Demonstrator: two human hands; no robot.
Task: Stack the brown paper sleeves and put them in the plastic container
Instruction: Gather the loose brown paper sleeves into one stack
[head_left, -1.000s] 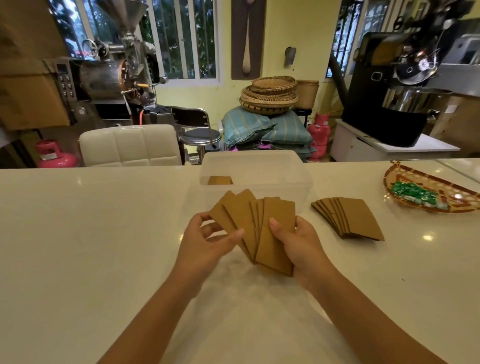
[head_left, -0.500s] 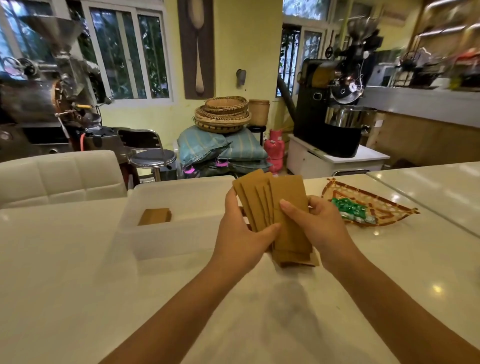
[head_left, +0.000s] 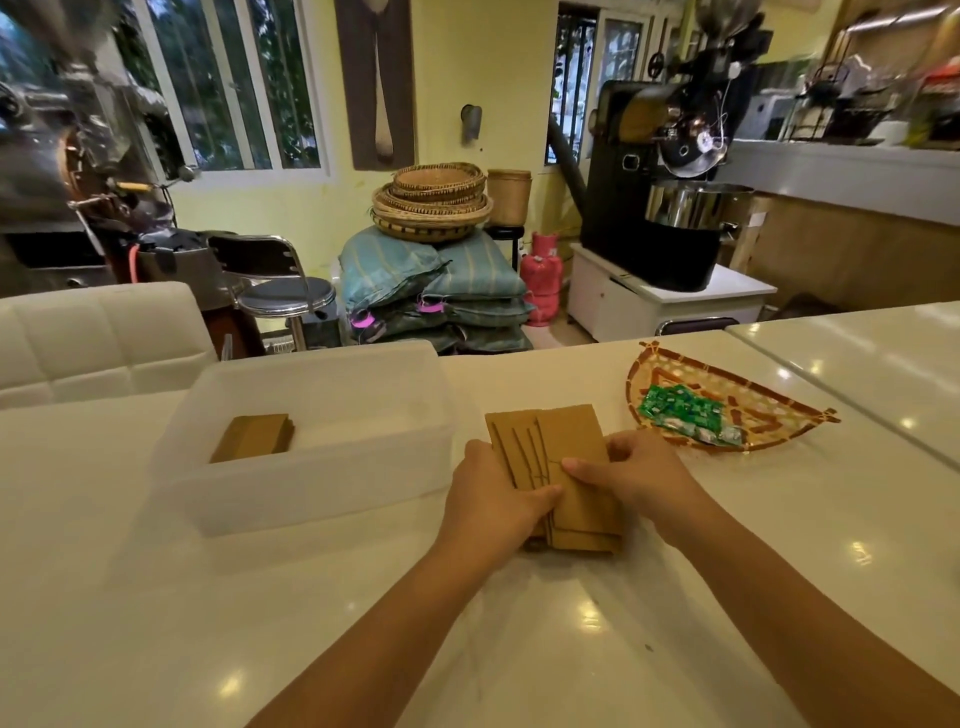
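both hands, left hand (head_left: 496, 499) and right hand (head_left: 631, 475), clasp a fanned bunch of flat brown paper sleeves (head_left: 558, 452) on the white counter (head_left: 311, 623), just beside the clear plastic container (head_left: 311, 483) holding another small brown stack (head_left: 254, 437).

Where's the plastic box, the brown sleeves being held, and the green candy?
plastic container (head_left: 322, 499), head view, front wall.
brown paper sleeves (head_left: 566, 436), head view, top sleeve's face.
green candies (head_left: 680, 415), head view, middle of pile.

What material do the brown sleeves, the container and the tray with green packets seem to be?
Brown sleeves: matte kraft paper or thin cardboard, with flat creased edges.
Container: frosted translucent plastic; a stack inside shows faintly.
Tray: probably woven bamboo or rattan, with a patterned weave.
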